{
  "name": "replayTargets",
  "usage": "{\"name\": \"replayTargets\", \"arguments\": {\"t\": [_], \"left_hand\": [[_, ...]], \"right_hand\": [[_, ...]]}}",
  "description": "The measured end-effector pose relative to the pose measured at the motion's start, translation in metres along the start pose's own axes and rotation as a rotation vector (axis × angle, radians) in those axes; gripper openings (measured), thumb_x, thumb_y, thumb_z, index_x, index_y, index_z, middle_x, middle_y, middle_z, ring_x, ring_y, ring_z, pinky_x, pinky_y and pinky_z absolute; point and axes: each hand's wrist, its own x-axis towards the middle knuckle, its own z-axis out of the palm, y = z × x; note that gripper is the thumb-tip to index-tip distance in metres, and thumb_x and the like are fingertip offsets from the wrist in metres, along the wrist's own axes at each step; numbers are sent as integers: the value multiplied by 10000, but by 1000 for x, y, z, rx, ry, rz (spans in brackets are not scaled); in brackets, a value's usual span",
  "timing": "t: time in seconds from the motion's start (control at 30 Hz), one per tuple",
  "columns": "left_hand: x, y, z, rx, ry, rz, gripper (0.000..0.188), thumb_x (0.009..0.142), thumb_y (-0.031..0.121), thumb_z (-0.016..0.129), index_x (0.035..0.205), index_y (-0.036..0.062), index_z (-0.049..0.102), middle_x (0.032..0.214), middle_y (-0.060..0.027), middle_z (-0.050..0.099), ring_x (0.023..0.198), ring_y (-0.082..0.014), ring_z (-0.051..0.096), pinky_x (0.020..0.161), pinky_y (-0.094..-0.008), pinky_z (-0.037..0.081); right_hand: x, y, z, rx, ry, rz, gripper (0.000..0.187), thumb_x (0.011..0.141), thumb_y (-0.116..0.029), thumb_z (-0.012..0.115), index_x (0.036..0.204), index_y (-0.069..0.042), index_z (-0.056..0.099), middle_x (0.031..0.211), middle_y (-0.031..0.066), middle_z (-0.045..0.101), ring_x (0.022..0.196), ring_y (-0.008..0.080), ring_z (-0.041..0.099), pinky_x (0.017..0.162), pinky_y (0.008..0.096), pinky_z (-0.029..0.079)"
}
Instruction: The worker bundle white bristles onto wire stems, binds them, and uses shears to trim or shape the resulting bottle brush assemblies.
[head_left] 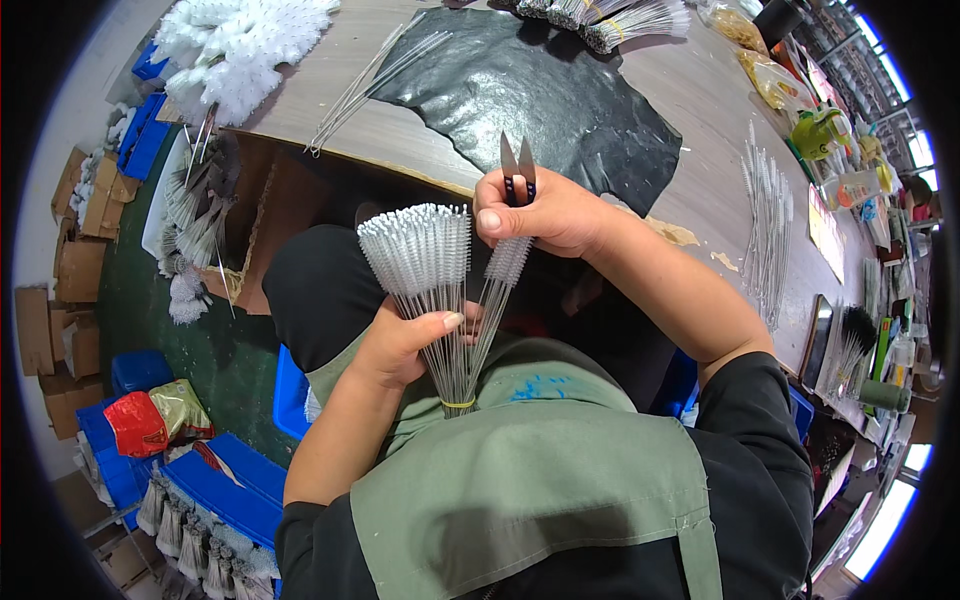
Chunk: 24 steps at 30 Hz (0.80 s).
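My left hand (pixel 395 348) is closed around the wire stems of a fanned bundle of small tube brushes (pixel 418 248) with white bristle heads. A yellow rubber band (pixel 458 404) ties the stems at their lower end, in front of my green apron (pixel 540 470). Small scissors (pixel 518 160) with dark handles stick up from my right hand (pixel 555 215), blades pointing away from me. Below the same hand, a few brush heads (pixel 508 262) split off from the bundle touch its fingers. Part of the scissors' handles is hidden in that hand.
Ahead is a table with a black sheet (pixel 540 95) on it. Loose brushes (pixel 375 85) and a pile of wires (pixel 767 235) lie there, with more bundles (pixel 635 22) at the back. White brushes (pixel 235 55) hang over the left corner. Blue crates (pixel 235 480) stand lower left.
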Motion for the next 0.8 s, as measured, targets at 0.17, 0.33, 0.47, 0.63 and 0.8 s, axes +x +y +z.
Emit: {"name": "replayTargets", "arguments": {"t": [0.17,0.33,0.47,0.63,0.8], "left_hand": [[0,-1,1,17,55,-3,424,724,79,689,1115,-9,553,942,-124,648,820,-211,637,716,-337,536],[4,-3,0,25,26,19,419,702,83,700,1088,1,560,918,-82,632,807,-177,617,726,-325,523],[5,-2,-1,15,56,1,416,701,80,705,1084,9,559,909,-66,622,815,-165,611,726,-324,528],[5,-1,2,-5,89,-19,422,718,48,710,1108,15,551,948,-61,615,822,-156,613,730,-311,539],[4,0,3,-15,90,-14,417,727,40,706,1113,16,552,961,-63,616,824,-156,615,726,-308,537]], "right_hand": [[2,-3,7,1,68,15,308,771,-283,759,811,-62,548,720,-9,558,670,94,526,646,235,414],[1,0,-1,16,-6,70,314,758,-252,772,854,-55,548,743,-1,571,692,105,556,683,244,442],[2,-1,4,77,2,-14,314,757,-236,773,882,-53,551,737,4,575,685,106,563,690,239,460],[1,-3,7,103,35,8,302,766,-224,766,902,-55,556,749,6,573,690,99,564,674,232,463],[3,-1,7,33,53,-30,293,769,-198,761,926,-58,557,778,-1,566,703,83,548,672,226,457]]}}
